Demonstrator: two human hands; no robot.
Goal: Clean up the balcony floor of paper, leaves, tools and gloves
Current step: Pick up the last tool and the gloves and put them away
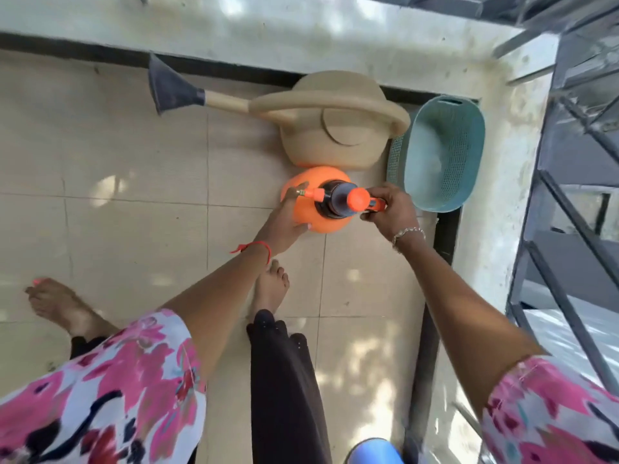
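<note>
Head: sprayer (323, 224) near corner (482, 85), tiles (134, 155) leftward

— What is worn on the arms?
— Loose short sleeves (110, 390) are seen, white, printed with pink flowers and dark strokes.
— And at the wrists?
— A red thread (258, 247) is tied behind the left hand (288, 219), its ends left loose. A silver chain bracelet (407, 233) is worn behind the right hand (388, 209).
— Below?
— Black trousers (284, 380) with a scalloped, dotted hem are worn. The feet (271, 289) are bare, and pink polish (38, 281) is noted on one toe
</note>
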